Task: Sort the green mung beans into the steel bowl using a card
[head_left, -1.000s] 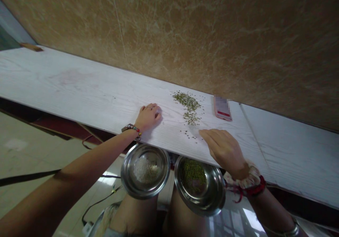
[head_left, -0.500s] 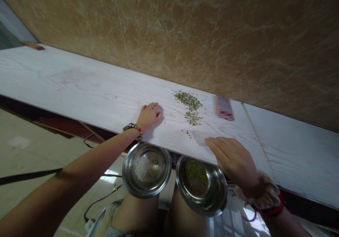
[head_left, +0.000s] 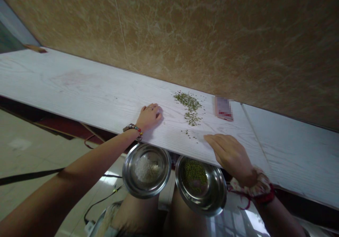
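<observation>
My left hand (head_left: 149,117) rests on the white wooden ledge (head_left: 111,88) with its fingers curled in, and nothing shows in them. My right hand (head_left: 229,152) hovers low at the front edge, fingers pressed together around a thin pale card that barely stands out from the white surface. Between the hands lies a scattered patch of green mung beans (head_left: 188,102), mixed with pale grains at the back. A few loose beans trail toward the front edge. Below, one steel bowl (head_left: 127,180) contains white grains, and the other steel bowl (head_left: 221,194) contains mung beans.
A phone-like flat object (head_left: 224,108), partly blurred out, lies right of the beans. Behind the ledge rises a brown marbled wall (head_left: 185,35). A small wooden piece (head_left: 35,48) sits at the far left. Both bowls are above my legs, and a cable (head_left: 100,200) runs lower left.
A few beans now lie nearer the front edge, close to my right fingertips. My right hand has shifted slightly, and the card is harder to see. The left hand stays put.
</observation>
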The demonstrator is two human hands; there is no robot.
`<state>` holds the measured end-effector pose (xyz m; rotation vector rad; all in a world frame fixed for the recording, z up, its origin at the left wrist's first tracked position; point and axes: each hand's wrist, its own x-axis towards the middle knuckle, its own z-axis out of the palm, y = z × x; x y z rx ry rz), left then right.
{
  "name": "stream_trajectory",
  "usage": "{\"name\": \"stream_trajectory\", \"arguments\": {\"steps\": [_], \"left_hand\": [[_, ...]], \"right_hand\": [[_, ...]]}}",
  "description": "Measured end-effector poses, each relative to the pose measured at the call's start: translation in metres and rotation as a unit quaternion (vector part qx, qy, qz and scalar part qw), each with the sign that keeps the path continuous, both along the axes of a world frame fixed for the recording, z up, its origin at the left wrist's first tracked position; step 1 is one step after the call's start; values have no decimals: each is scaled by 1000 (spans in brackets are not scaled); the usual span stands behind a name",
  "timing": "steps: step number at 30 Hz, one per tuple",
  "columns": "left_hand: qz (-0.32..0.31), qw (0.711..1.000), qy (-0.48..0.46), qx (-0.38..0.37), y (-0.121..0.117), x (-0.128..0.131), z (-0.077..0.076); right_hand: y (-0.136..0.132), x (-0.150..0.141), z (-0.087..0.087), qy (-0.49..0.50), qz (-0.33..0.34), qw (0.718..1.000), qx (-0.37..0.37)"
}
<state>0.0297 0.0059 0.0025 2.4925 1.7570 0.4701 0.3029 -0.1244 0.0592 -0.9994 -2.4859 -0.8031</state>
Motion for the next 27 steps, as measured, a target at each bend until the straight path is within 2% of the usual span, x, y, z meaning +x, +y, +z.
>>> {"name": "stream_trajectory", "arguments": {"steps": [5, 11, 21, 27], "left_hand": [[-5, 1000, 2, 14, 1, -1, -2], [-5, 1000, 0, 14, 2, -2, -4], [-2, 1000, -2, 12, 2, -2, -4], [-2, 1000, -4, 13, 2, -2, -5]], "right_hand": [[11, 3, 1, 1, -10, 1000, 12], [1, 4, 1, 36, 5, 999, -8], [13, -20, -4, 31, 19, 999, -16], [2, -10, -1, 53, 40, 997, -33]]}}
